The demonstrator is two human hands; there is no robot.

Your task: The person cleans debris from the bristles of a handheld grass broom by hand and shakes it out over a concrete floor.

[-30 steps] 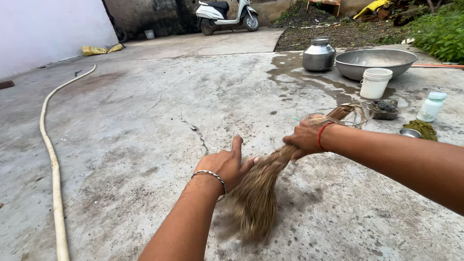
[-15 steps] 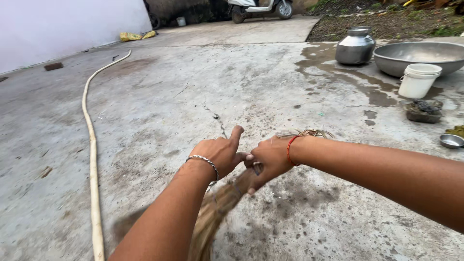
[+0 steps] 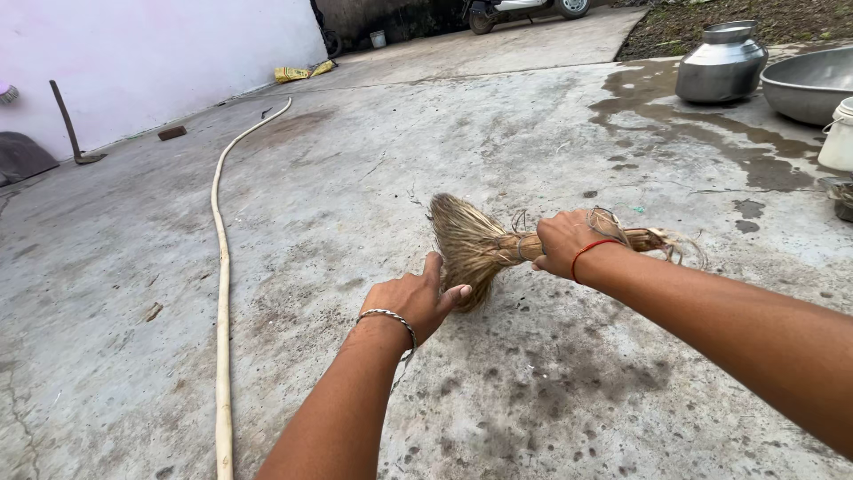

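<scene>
My right hand [image 3: 565, 242], with a red thread on its wrist, grips the bound neck of a short straw broom [image 3: 471, 246]. The broom lies nearly level above the concrete floor [image 3: 551, 382], its bristle head fanned out to the left and its frayed handle end sticking out to the right of my fist. My left hand [image 3: 414, 303], with a metal bangle on the wrist, sits just below the bristles. Its fingers are loosely spread and its fingertips touch the lower edge of the bristles without gripping them.
A long pale hose [image 3: 222, 293] runs down the floor on the left. A steel pot [image 3: 721, 64], a big steel basin [image 3: 810, 82] and a white bucket [image 3: 840, 135] stand at the far right by a wet patch. A pink wall [image 3: 133, 53] closes the left; a scooter [image 3: 524, 7] stands at the far end.
The broom has swung from pointing down toward me to lying level with its bristles to the left. My right hand moved right; my view has turned left.
</scene>
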